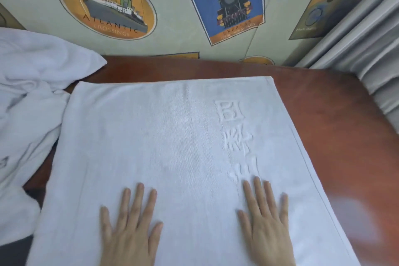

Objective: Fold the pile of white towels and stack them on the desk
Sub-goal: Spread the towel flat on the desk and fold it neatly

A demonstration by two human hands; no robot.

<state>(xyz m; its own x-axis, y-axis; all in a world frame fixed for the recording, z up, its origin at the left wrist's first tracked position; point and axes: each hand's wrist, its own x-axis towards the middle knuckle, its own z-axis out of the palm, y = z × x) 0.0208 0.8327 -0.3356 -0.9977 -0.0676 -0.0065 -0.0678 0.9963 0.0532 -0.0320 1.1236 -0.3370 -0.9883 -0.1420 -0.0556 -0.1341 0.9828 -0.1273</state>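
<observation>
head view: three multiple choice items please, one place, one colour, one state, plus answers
1. Where is the crumpled pile of white towels, seen from the flat white embossed towel? A left B right C on top
2. What colour is the glossy wooden desk? A black B reddish-brown C green
3. How do the left hand and right hand lie? A gripping corners B lifted clear C flat, fingers straight, on the flat towel
Answers: 1 A, the pile fills the left edge; 2 B, bare top shows at right; 3 C, both rest flat on the cloth.
</observation>
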